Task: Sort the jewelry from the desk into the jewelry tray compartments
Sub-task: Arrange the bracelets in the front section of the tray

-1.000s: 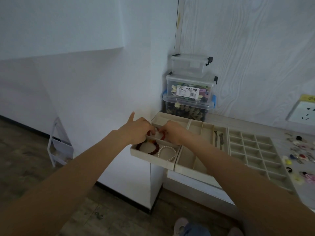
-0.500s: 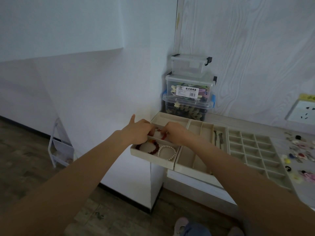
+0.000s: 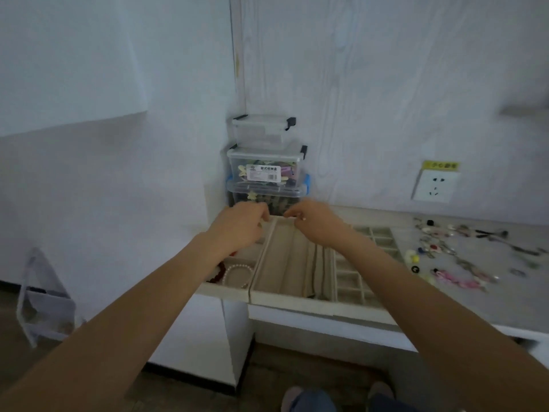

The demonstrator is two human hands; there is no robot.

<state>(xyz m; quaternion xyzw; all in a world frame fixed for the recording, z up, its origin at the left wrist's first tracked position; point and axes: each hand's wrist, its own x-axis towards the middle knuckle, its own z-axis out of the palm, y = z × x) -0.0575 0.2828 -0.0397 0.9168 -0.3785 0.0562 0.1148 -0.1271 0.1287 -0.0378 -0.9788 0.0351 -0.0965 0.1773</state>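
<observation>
both hands now up at the far rim of the jewelry tray (image 3: 285, 297), off the left compartment where they worked a second ago. lower left of centre: pearl bracelet (image 3: 237, 275) and dark red bracelet (image 3: 217, 273) lying uncovered in that compartment. centre: left hand (image 3: 237, 224) with fingers curled at the tray's back edge, right hand (image 3: 312, 223) likewise curled; held or merely touched, cannot tell. above: stacked clear boxes (image 3: 266, 168), printed label unreadable. right: loose jewelry (image 3: 457, 257) on the desk (image 3: 475, 304); yellow sticker over wall socket (image 3: 435, 185), illegible.
</observation>
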